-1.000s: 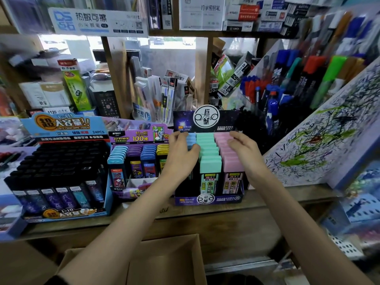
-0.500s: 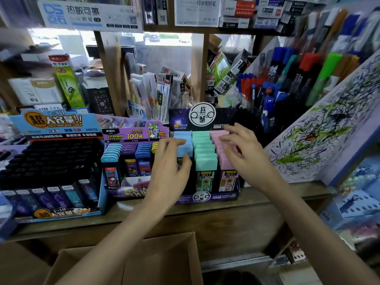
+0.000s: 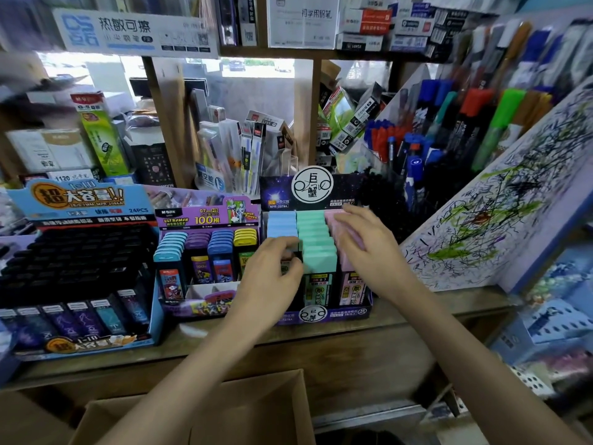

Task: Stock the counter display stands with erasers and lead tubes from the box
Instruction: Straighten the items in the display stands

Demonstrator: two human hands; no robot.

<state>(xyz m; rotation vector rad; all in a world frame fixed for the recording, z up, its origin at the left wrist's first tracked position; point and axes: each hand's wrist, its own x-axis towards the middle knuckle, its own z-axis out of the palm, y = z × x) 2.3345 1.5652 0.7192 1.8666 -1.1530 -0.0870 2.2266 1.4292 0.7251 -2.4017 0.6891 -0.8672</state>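
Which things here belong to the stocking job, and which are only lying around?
For the job: purple display stand, lead tubes in it, cardboard box, Ultraman stand, blue stand.
Just lying about: marker pens, scribbled test board, shelf sign.

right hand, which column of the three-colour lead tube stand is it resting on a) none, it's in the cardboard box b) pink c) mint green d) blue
B: the right hand rests on the pink-capped lead tubes, the rightmost column of the stand; the left hand pinches a tube at the front of the blue column.
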